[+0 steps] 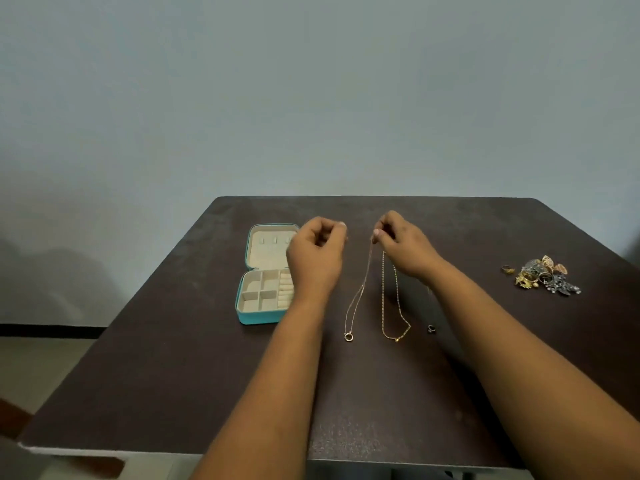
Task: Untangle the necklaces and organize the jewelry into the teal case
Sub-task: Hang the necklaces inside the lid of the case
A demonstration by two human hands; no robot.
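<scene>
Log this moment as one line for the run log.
left hand: curled, contents unclear | right hand: pinching thin necklace | gold chain: on table | teal case: open

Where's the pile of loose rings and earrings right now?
In the head view, the jewelry pile sits on the table's far right side, well beyond the right hand and across from the open teal case.

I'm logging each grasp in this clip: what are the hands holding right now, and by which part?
The right hand pinches the top end of the thin ring-pendant necklace. The left hand is curled, but whether it holds that chain's other end cannot be told.
</scene>
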